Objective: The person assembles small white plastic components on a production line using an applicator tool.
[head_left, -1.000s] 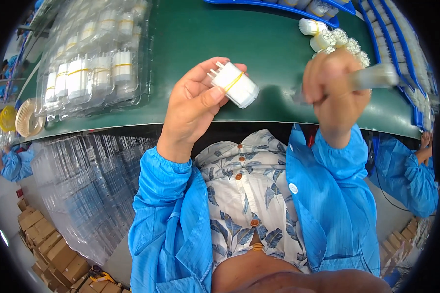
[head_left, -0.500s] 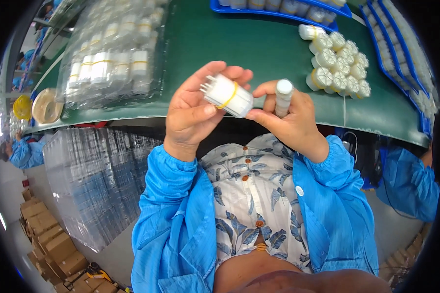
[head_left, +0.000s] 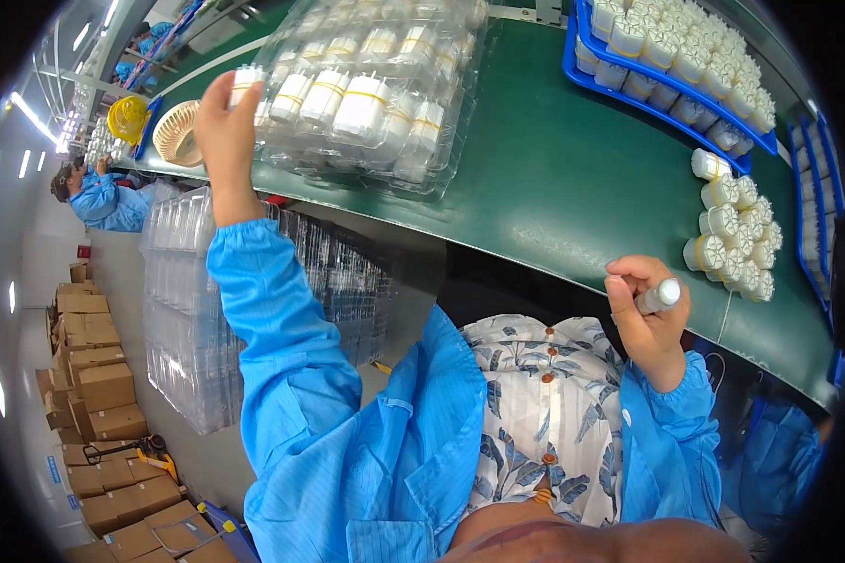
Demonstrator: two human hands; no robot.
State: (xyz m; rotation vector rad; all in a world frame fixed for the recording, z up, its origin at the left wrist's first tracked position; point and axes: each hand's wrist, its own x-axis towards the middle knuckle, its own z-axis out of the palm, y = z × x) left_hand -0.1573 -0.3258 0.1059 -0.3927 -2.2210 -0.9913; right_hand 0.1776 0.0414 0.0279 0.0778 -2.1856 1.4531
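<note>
Far out to the left, my left hand (head_left: 227,136) holds a white bundle (head_left: 247,84) by its side. Only part of that bundle shows past my fingers, at the left edge of a clear plastic tray (head_left: 449,155). In the tray stand several white bundles (head_left: 360,105) of plastic pieces, each with a yellow band round it. My right hand (head_left: 655,324), near the front edge of the green table, is closed round a slim whitish cylinder (head_left: 660,296) with its pale end facing up. Beyond my right hand stands a cluster of white bundles (head_left: 737,230).
Blue trays (head_left: 629,61) full of white bundles stand at the back right, with more blue trays (head_left: 810,202) at the far right. A cream round basket (head_left: 176,134) sits left of the clear tray. Stacked clear trays (head_left: 183,328) stand below the table's front edge.
My left hand has carried the white banded bundle away from my right hand to the clear tray's left side. My right hand still grips the slim cylinder. The whole view has turned leftward.
</note>
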